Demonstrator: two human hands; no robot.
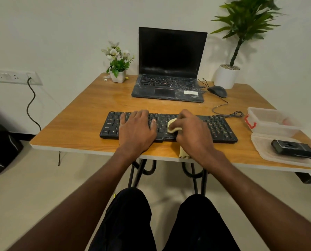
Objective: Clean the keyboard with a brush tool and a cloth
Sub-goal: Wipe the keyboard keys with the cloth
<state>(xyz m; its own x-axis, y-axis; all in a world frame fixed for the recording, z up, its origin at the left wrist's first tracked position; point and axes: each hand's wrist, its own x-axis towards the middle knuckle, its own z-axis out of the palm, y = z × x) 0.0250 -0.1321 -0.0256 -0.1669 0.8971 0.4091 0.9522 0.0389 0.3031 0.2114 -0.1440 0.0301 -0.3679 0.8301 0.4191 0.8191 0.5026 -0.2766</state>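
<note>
A black keyboard [218, 126] lies across the front of the wooden table [89, 105]. My left hand [136, 129] rests flat on its left half, fingers spread over the keys. My right hand [190, 129] grips a pale yellow cloth [171, 126] and presses it on the keys near the middle. A tail of the cloth hangs out below my wrist at the table's front edge. A black brush tool [293, 148] lies on a clear plastic lid [263, 147] at the right.
A dusty open laptop [169, 84] stands behind the keyboard, with a wired mouse [217, 91] to its right. A small flower pot [117, 75] and a tall potted plant [226, 75] stand at the back. A clear box [270, 120] with a red clasp sits at the right edge.
</note>
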